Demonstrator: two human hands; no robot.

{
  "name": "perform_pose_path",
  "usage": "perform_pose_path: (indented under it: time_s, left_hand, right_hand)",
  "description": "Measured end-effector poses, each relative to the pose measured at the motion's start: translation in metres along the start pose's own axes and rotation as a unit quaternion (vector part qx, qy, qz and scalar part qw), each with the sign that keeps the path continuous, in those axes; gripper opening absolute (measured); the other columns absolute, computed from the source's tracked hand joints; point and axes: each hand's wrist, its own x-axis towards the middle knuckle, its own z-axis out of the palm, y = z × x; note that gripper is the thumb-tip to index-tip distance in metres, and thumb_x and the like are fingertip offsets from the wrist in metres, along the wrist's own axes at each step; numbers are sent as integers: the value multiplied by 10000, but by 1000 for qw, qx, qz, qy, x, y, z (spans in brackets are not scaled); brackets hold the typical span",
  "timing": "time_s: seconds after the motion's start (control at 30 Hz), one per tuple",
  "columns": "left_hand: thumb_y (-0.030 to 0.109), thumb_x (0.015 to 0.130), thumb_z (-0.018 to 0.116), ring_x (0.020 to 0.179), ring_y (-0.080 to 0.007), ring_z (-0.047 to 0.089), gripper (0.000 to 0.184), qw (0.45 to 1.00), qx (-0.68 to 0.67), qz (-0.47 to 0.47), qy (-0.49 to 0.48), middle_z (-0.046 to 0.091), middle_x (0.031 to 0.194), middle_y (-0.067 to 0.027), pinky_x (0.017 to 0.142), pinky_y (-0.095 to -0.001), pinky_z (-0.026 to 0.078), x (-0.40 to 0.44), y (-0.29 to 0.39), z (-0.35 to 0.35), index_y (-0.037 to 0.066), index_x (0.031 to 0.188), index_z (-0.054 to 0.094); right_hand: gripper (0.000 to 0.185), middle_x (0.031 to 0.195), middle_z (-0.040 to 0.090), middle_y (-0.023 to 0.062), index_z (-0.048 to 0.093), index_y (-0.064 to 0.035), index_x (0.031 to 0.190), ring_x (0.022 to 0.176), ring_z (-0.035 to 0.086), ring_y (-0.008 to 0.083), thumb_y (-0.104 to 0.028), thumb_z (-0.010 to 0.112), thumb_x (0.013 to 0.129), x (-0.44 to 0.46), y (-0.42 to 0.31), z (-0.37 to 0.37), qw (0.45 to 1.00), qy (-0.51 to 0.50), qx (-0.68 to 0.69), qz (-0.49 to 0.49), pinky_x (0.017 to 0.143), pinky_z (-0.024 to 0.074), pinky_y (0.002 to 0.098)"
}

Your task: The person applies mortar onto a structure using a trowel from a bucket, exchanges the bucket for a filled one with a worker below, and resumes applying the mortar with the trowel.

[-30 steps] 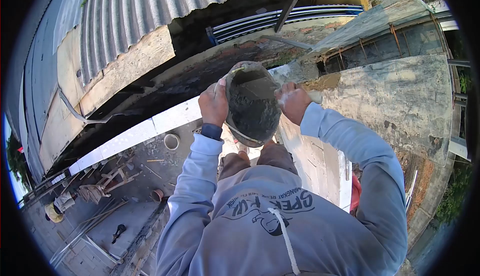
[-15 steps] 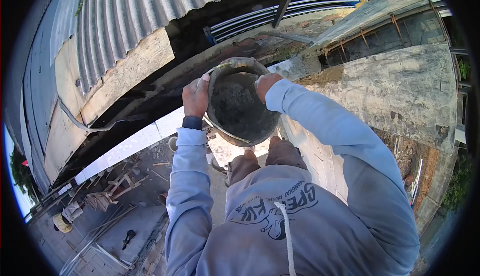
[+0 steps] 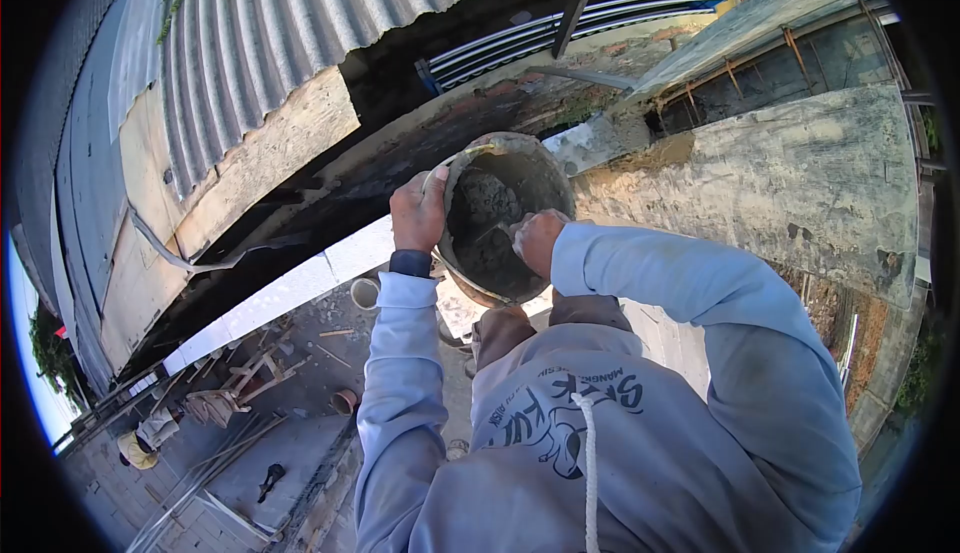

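A round bucket (image 3: 545, 178) smeared with grey cement hangs tilted in front of my body, its opening towards me. Wet grey mortar (image 3: 487, 203) lies inside it. My left hand (image 3: 419, 210) grips the bucket's left rim, thumb up along the edge. My right hand (image 3: 541, 241) is closed at the lower right of the opening, over the mortar. What its fingers hold is hidden; a tool's handle showed in it earlier.
Corrugated roofing (image 3: 300, 43) spans the top left. A concrete slab (image 3: 790, 193) lies right, with rusty rods above it. Far below at left are timber pieces (image 3: 255, 378), a pale bucket (image 3: 365, 294) and a person (image 3: 138, 450).
My right hand has moved from beyond the bucket's right rim into its opening, then lower. The bucket shifted left, then back right, with my left hand still on its rim.
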Motion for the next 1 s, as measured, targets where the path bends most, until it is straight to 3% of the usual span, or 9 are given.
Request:
perform_pose_path:
  time_s: [0.17,0.33,0.4,0.5,0.67,0.77,0.8,0.9,1.0]
  left_hand:
    - [292,912,526,677,-340,606,338,999,13,17,23,626,752,-214,634,-367,454,0,11,15,-21,868,645]
    - [305,909,524,674,-413,562,358,999,3,-1,34,587,709,-238,614,-405,441,-8,25,34,-14,794,638]
    - [338,907,519,670,-410,564,388,999,32,10,25,588,700,-234,608,-427,431,-11,22,37,-7,778,639]
    - [374,906,512,666,-407,565,422,998,62,19,14,588,689,-229,600,-449,419,-30,14,41,0,760,641]
    - [364,909,510,658,-400,568,418,998,60,10,26,589,682,-226,595,-432,424,-26,20,47,-6,766,642]
    - [344,911,514,669,-385,587,396,999,51,-10,12,607,701,-226,608,-406,439,-21,29,44,-14,815,654]
    - [327,923,533,571,-191,430,397,999,10,8,29,571,632,-140,583,-324,408,-21,26,42,-43,801,612]
    - [293,924,530,658,-217,599,349,996,43,64,45,646,742,-171,641,-325,453,-26,8,33,-32,899,656]
    - [308,921,532,721,-245,636,354,998,57,3,-1,662,801,-187,674,-326,467,-35,16,23,-20,941,663]
  right_hand:
    - [163,835,647,72,633,-72,904,762,645,267,-163,552,797,33,49,-37,976,115,-175,61,454,491,455]
    - [179,955,672,61,700,-114,878,854,657,242,-197,571,786,35,27,7,983,-116,-39,136,484,505,425]
    - [233,918,692,45,708,-125,957,896,662,279,-196,554,797,22,14,67,984,-73,40,158,674,553,418]
    - [210,955,689,54,714,-124,921,857,671,263,-196,551,810,16,5,45,980,-166,11,113,686,553,379]
    - [253,989,683,95,694,-96,986,924,660,248,-218,568,803,6,36,-17,995,-5,5,97,719,542,413]
    - [265,1020,678,102,688,-93,1012,939,658,248,-213,548,822,13,46,-21,991,-80,-4,107,750,538,403]
    - [271,1029,677,98,686,-93,1022,946,656,251,-215,545,826,14,45,11,987,-101,22,122,751,537,406]
    - [265,932,686,126,704,-80,955,907,662,277,-188,552,767,16,1,97,964,-34,142,222,759,524,422]
    - [251,910,683,118,692,-59,914,868,665,286,-205,522,800,2,8,33,986,-121,99,54,732,524,423]
